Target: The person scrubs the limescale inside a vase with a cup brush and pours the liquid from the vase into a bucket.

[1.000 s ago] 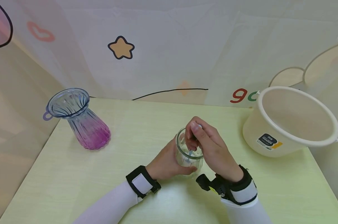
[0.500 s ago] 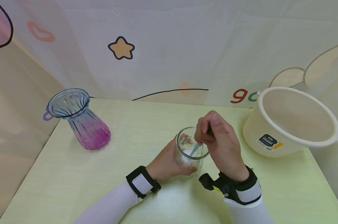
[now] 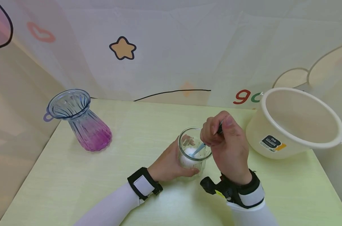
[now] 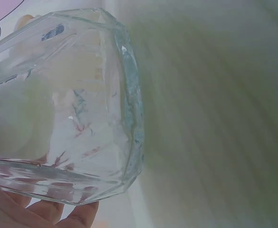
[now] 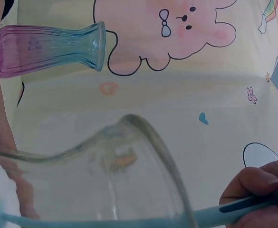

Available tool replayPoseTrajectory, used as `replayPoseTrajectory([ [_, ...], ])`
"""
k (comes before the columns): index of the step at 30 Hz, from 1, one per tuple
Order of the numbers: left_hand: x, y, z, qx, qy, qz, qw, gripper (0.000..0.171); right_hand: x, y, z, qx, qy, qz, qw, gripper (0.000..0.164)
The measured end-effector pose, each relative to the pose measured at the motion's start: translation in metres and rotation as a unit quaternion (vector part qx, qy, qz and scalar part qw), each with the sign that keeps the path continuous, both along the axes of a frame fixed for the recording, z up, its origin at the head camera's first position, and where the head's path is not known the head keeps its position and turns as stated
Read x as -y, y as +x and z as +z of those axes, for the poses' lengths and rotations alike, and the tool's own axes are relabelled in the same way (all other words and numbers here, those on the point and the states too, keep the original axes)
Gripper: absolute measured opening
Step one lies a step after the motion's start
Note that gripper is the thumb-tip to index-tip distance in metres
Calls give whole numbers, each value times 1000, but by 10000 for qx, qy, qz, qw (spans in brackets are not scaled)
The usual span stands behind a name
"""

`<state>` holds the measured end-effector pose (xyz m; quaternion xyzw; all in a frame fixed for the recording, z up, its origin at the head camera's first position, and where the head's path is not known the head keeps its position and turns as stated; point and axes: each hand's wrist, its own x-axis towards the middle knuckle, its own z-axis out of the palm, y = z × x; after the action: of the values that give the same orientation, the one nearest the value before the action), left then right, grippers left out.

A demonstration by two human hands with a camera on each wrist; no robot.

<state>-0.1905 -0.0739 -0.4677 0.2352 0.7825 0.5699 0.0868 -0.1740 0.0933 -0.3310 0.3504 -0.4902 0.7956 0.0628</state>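
My left hand (image 3: 169, 164) grips a clear glass jar (image 3: 203, 164) around its side and tilts it. In the left wrist view the faceted glass jar (image 4: 86, 128) fills the left half, fingertips (image 4: 84, 213) along its lower side. With curled fingers my right hand (image 3: 227, 147) holds the dark-ended handle of a sponge brush (image 3: 198, 150). Its light blue shaft runs through the jar's mouth, and its white sponge head (image 3: 187, 159) sits inside the jar. The right wrist view shows the sponge head (image 5: 1, 194) left and my right hand's fingers (image 5: 253, 183) right.
A ribbed blue-to-pink glass vase (image 3: 89, 128) stands on the left of the pale table (image 3: 137, 131), a small purple ring (image 3: 48, 116) by its rim. A white bucket (image 3: 273, 131) with a label stands at right. Behind hangs a printed backdrop (image 3: 173, 47).
My right hand has moved up and right from the jar's mouth. More of the blue shaft and the white sponge head now show. My left hand and the jar have stayed put.
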Motion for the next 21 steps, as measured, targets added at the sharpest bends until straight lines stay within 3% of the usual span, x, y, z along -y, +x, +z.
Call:
replayPoseTrajectory([
  [12, 0, -1, -1, -56, 110, -59, 9999, 90, 9, 0, -5, 144, 394, -101, 9991, 35],
  [21, -1, -3, -1, -163, 252, -245, 9992, 88, 16, 1, -10, 479, 1565, -115, 9864, 33],
])
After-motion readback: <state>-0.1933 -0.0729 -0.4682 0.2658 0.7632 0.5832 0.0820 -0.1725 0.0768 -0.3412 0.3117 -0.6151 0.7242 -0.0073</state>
